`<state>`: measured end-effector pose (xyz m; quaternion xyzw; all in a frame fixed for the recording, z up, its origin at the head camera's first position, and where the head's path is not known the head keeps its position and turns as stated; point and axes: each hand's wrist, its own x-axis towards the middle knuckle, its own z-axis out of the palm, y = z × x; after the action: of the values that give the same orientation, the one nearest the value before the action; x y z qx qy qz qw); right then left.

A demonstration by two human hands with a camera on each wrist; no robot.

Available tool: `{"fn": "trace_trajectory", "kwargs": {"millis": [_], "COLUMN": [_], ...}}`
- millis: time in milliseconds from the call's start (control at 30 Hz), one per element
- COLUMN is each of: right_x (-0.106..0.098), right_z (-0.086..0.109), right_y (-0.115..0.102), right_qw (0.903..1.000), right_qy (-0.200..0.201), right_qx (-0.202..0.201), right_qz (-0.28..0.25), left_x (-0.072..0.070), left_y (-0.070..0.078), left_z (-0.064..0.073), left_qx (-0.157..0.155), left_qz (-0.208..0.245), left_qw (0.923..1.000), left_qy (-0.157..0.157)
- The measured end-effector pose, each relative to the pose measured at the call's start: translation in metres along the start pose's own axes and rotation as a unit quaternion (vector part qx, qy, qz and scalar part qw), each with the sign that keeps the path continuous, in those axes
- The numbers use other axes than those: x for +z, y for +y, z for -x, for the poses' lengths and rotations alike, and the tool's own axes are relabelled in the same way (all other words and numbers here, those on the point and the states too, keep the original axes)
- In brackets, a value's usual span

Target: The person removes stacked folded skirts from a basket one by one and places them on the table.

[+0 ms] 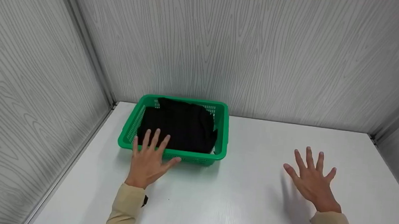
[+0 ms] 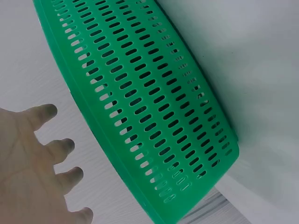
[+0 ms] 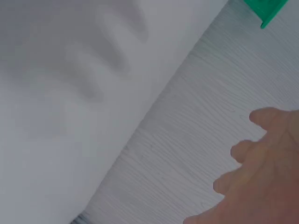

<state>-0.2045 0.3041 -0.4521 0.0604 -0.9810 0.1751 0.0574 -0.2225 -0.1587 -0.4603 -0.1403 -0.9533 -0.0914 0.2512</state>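
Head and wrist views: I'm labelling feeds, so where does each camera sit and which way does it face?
Head: on the head, facing forward and down over the green basket; left hand, right hand and sleeves show.
Left wrist: on that wrist, facing the basket's slotted side; left hand at lower left.
Right wrist: on that wrist, facing white table and grey wall; right hand at lower right.
Head and left wrist share basket and left hand.

Upright green slotted basket (image 1: 192, 155), rumpled black cloth (image 1: 182, 126) lying inside
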Motion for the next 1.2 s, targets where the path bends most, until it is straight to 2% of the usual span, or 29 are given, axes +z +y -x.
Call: {"fn": "trace_trajectory", "kwargs": {"millis": [100, 233, 367, 467, 567, 667, 767, 867, 1033, 1133, 1200], "right_x": [0.001, 0.001, 0.007, 0.014, 0.022, 0.029, 0.032, 0.034, 0.039, 0.044, 0.047], "right_z": [-0.009, -0.029, -0.048, -0.063, -0.079, -0.093, -0.104, -0.113, -0.125, -0.128, -0.128], "right_y": [-0.012, -0.041, -0.076, -0.101, -0.124, -0.146, -0.164, -0.179, -0.197, -0.208, -0.215], "right_qw": [0.9962, 0.9790, 0.9581, 0.9511, 0.9453, 0.9297, 0.9012, 0.8722, 0.8316, 0.8028, 0.7935], "right_qy": [0.060, 0.107, 0.110, 0.090, 0.055, 0.004, -0.061, -0.124, -0.188, -0.198, -0.193], "right_qx": [-0.021, -0.053, -0.073, -0.064, -0.036, 0.001, 0.042, 0.074, 0.114, 0.152, 0.179], "right_qz": [-0.060, -0.165, -0.254, -0.288, -0.319, -0.368, -0.427, -0.467, -0.510, -0.542, -0.549], "left_x": [-0.003, -0.006, -0.006, -0.005, -0.004, -0.005, -0.006, -0.008, -0.009, -0.010, -0.012], "left_y": [-0.002, -0.009, -0.018, -0.027, -0.039, -0.051, -0.059, -0.064, -0.068, -0.069, -0.069], "left_z": [-0.008, -0.020, -0.032, -0.041, -0.048, -0.053, -0.057, -0.060, -0.066, -0.069, -0.071], "left_qx": [0.006, 0.007, 0.004, -0.005, -0.029, -0.079, -0.136, -0.179, -0.218, -0.228, -0.233], "left_qz": [0.000, 0.006, 0.017, 0.021, 0.030, 0.053, 0.088, 0.117, 0.159, 0.183, 0.197], "left_qw": [0.9992, 0.9963, 0.9951, 0.9960, 0.9977, 0.9953, 0.9824, 0.9659, 0.9444, 0.9340, 0.9281], "left_qy": [0.039, 0.085, 0.097, 0.087, 0.054, -0.016, -0.094, -0.146, -0.188, -0.205, -0.213]}}
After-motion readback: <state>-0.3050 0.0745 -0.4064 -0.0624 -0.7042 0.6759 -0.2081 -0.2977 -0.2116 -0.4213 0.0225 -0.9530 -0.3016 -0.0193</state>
